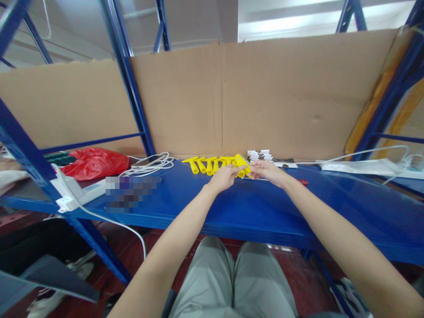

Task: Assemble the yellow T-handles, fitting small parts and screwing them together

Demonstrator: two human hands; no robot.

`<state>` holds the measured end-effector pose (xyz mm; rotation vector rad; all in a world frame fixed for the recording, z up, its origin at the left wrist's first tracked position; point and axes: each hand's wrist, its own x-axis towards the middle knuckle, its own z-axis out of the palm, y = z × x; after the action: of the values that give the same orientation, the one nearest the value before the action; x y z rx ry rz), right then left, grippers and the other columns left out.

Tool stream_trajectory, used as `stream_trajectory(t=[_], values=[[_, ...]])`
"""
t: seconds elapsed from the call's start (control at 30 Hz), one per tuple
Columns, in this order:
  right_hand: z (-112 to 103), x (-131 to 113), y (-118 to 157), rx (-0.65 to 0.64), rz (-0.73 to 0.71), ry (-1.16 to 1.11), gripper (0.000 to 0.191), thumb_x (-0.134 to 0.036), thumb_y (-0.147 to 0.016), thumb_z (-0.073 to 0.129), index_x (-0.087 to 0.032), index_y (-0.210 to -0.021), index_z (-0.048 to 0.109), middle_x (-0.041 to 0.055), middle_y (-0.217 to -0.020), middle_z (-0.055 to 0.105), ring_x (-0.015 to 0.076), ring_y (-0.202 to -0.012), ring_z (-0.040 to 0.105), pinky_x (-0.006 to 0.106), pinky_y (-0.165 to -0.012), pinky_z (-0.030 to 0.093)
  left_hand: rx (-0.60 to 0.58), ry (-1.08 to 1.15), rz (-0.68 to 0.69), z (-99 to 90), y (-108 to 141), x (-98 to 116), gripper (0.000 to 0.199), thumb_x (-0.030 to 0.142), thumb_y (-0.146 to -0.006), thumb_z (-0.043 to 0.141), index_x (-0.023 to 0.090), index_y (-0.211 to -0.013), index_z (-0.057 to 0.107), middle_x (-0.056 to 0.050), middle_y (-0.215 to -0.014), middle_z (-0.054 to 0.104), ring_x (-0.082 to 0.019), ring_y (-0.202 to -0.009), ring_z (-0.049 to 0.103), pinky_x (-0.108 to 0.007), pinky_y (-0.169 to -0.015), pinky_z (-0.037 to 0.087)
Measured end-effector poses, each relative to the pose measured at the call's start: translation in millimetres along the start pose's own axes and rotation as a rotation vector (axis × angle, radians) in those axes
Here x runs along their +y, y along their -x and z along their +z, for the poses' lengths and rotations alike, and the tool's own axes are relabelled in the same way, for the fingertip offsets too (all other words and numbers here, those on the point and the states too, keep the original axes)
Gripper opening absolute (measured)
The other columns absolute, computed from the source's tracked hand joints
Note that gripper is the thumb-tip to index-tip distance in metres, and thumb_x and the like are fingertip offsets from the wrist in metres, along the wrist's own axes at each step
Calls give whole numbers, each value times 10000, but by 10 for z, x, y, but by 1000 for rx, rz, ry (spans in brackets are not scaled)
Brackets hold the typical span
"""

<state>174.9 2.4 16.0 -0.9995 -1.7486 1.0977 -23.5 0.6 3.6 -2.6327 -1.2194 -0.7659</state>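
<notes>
At the back of the blue shelf, my left hand [225,176] is closed on a yellow T-shaped plastic scraper [242,162]. A grey strip shows along the scraper's upper right edge. From the right, the fingers of my right hand [267,171] pinch the same scraper at that edge. Several similar yellow scrapers [209,166] lie in a row to the left of my hands, their tubular handles pointing toward me. Just beyond my right hand sits a stack of small white pieces [260,155]. A tool with a red handle [302,181] lies partly behind my right wrist.
Cardboard [265,97] lines the shelf's back. To the left are a red plastic bag [96,163], coiled white cable [154,164] and a white power strip [89,192]. A flat white packet [371,168] lies right. Blue posts [127,79] frame the shelf [265,212].
</notes>
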Motion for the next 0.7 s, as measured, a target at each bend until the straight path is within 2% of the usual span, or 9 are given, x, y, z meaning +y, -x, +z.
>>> stream_trajectory(t=[0.2, 0.4, 0.57, 0.7], values=[[49, 16, 5, 45, 51, -26, 89, -239, -707, 639, -175, -710, 577, -5, -649, 624, 80, -548, 515, 210, -551, 403, -14, -63, 3, -20, 10, 14, 523, 73, -857, 408, 255, -1338, 504, -81, -1070, 655, -206, -992, 607, -357, -900, 458], [80, 35, -4, 46, 44, -21, 92, -220, -707, 631, -169, -678, 561, -13, -598, 602, 72, -503, 481, 208, -515, 373, -17, -78, -10, -26, 9, 14, 478, 124, -878, 430, 290, -1316, 527, -82, -1050, 658, -211, -962, 619, -353, -859, 464], [109, 31, 19, 23, 23, -11, 112, -218, -706, 648, -171, -660, 558, -11, -604, 607, 66, -489, 482, 198, -503, 385, -33, -78, -6, -38, 10, -2, 477, 122, -866, 447, 285, -1305, 539, -80, -1037, 664, -209, -940, 620, -347, -845, 463], [73, 32, 6, 34, 70, -38, 107, -268, -746, 628, -185, -733, 562, 4, -626, 628, 92, -513, 530, 214, -522, 427, -14, -51, 20, -10, -8, -27, 482, 111, -854, 453, 286, -1292, 550, -69, -1013, 671, -200, -941, 615, -343, -856, 462]])
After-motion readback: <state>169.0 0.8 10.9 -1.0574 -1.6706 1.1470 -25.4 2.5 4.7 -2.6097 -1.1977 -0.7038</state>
